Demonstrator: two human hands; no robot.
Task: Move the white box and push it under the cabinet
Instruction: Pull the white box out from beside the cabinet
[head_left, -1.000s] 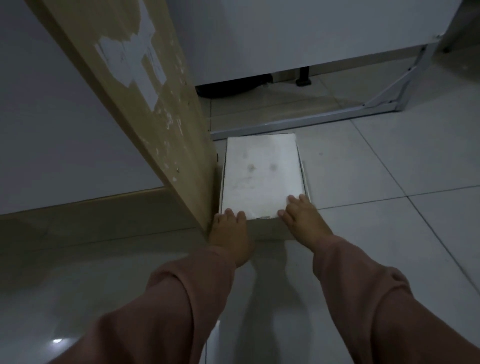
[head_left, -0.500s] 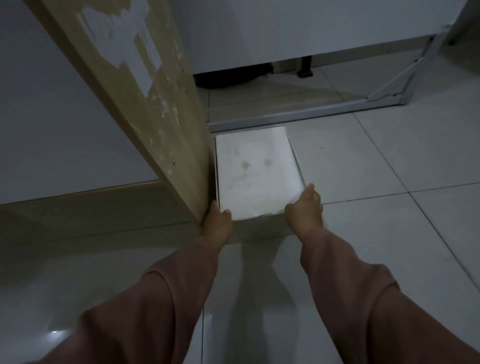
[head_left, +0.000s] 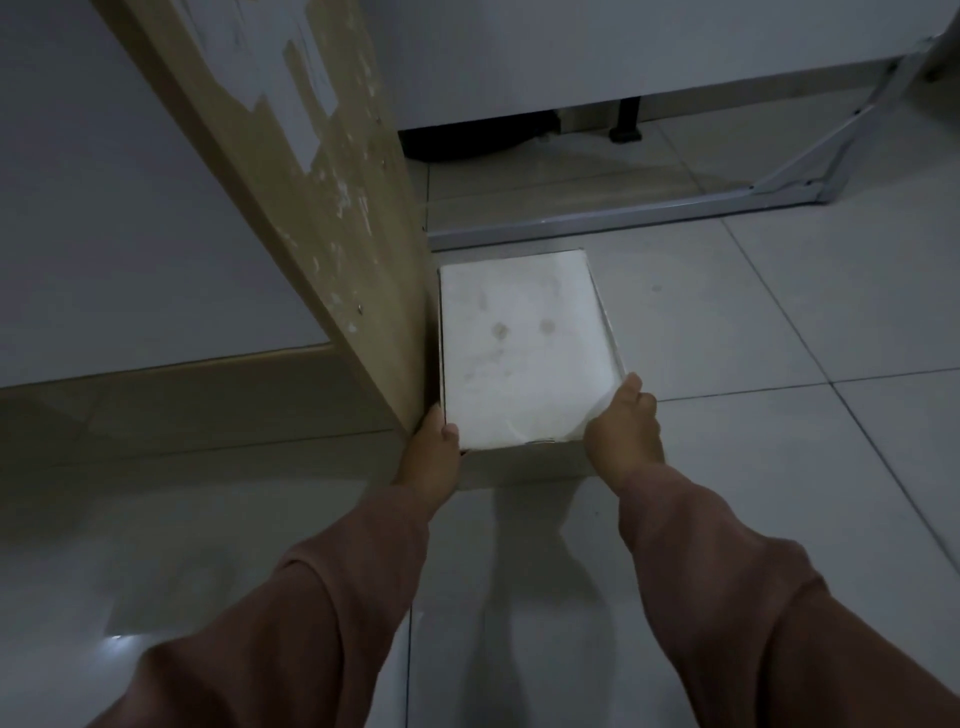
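Observation:
A flat white box (head_left: 522, 348) with faint stains on its lid lies on the tiled floor, its left side against a worn wooden panel (head_left: 332, 208). My left hand (head_left: 434, 449) grips the box's near left corner, squeezed between box and panel. At the near right corner my right hand (head_left: 623, 428) holds the box, thumb on the lid's edge. The box's far end lies just short of a metal floor rail (head_left: 597, 221), behind which a white cabinet (head_left: 623, 47) stands raised off the floor with a dark gap below.
A black foot (head_left: 626, 124) and a dark object (head_left: 478, 140) sit in the gap under the cabinet. A slanted metal brace (head_left: 831, 150) joins the rail at the right. A white wall surface (head_left: 104, 234) fills the left. Pale floor tiles (head_left: 779, 415) spread to the right.
Both hands slid from the box's near edge to its two near corners and closed around them. The box has stayed beside the panel.

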